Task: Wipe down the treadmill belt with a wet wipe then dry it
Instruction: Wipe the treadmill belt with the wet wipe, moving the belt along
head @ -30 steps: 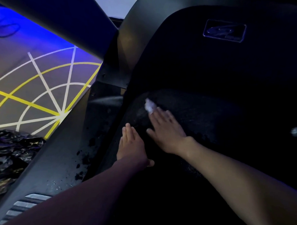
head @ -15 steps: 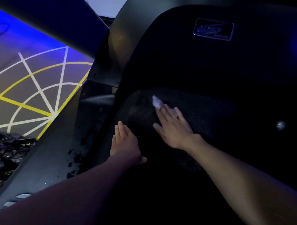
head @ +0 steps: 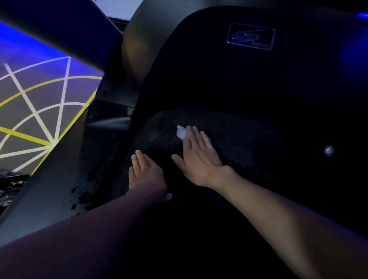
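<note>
Dim, blue-lit room. Presses the right hand (head: pixel 197 160) flat on the black treadmill belt (head: pixel 252 137), fingers straight, white wet wipe (head: pixel 181 133) under the fingertips. Rests the left hand (head: pixel 146 175) flat, fingers straight, near the speckled grey side rail (head: pixel 52 187). Yellow and white lines across the floor (head: pixel 33 117) at left.
</note>
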`<state>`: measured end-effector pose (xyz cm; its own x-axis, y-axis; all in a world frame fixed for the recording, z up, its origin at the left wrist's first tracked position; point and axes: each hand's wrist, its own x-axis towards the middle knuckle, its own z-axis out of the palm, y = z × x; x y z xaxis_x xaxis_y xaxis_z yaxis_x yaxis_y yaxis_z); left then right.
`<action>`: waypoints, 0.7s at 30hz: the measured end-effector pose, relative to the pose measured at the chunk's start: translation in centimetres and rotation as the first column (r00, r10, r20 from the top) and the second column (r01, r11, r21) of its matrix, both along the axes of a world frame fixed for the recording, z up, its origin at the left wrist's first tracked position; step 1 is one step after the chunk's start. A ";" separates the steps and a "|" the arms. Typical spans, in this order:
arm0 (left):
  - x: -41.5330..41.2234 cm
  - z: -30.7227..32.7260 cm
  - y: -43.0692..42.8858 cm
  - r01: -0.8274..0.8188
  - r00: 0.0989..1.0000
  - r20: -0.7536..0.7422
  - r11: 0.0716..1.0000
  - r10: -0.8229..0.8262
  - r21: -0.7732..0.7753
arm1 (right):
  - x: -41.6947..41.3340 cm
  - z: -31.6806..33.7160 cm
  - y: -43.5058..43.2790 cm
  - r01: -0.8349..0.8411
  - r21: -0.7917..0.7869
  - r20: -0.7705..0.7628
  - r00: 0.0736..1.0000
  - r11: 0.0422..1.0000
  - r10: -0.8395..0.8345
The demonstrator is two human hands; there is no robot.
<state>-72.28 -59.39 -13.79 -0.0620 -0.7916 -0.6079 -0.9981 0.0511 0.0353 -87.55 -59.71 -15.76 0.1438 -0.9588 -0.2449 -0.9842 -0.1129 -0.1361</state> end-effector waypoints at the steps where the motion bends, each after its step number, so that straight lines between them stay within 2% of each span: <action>1: -0.1 0.1 0.0 -0.001 1.000 0.000 1.000 0.001 0.003 | -0.1 0.0 -0.3 0.023 0.022 0.060 0.998 0.999 -0.025; 2: -0.1 0.1 0.0 -0.001 1.000 0.001 1.000 0.001 0.003 | -0.1 -0.1 -0.6 0.035 0.053 0.093 0.995 0.998 -0.040; 4: 0.0 0.1 0.0 -0.001 1.000 0.006 1.000 0.001 -0.004 | 0.1 -0.7 -0.2 -0.004 0.066 0.045 0.999 0.998 0.001; 5: 0.0 0.1 0.0 0.000 1.000 0.008 1.000 0.000 -0.004 | 0.3 -0.9 0.4 -0.052 0.062 0.013 0.999 0.997 0.051; 8: 0.0 0.1 0.0 0.001 1.000 0.006 1.000 -0.001 -0.006 | -0.8 -1.3 1.9 -0.213 0.044 0.060 0.976 0.976 0.210; 9: 0.0 0.1 0.0 0.003 1.000 0.003 1.000 -0.003 -0.007 | -1.7 -1.4 1.8 -0.207 0.014 0.089 0.975 0.978 0.205; 12: 0.0 0.4 0.1 0.023 1.000 0.010 0.999 -0.023 -0.022 | -4.4 -1.5 0.7 0.057 0.008 0.134 0.989 0.998 -0.057; 13: 0.0 0.5 0.1 0.040 0.999 0.019 0.999 -0.039 -0.027 | -4.2 -1.5 0.8 0.085 0.029 0.115 0.989 0.996 -0.088; 14: 0.1 0.6 0.0 0.069 0.997 0.027 0.997 -0.068 -0.031 | -3.6 -1.6 1.3 0.044 0.036 0.103 0.994 0.998 -0.047; 17: 0.0 0.5 -0.1 0.211 0.977 0.028 0.977 -0.210 -0.041 | -2.6 -1.4 3.0 -0.220 0.039 0.085 0.973 0.975 0.216; 18: 0.0 0.5 -0.1 0.234 0.972 0.015 0.972 -0.234 -0.036 | -3.3 -1.4 2.8 -0.228 0.034 0.121 0.967 0.973 0.223; 21: -0.3 0.2 -0.1 0.215 0.976 -0.038 0.976 -0.216 -0.016 | -5.0 -1.6 1.6 0.041 0.014 0.159 0.986 0.999 -0.042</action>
<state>-72.58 -59.52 -13.57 -0.2556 -0.7640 -0.5925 -0.9614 0.2655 0.0724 -92.56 -58.16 -17.32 0.1419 -0.9622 -0.2323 -0.9536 -0.0700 -0.2928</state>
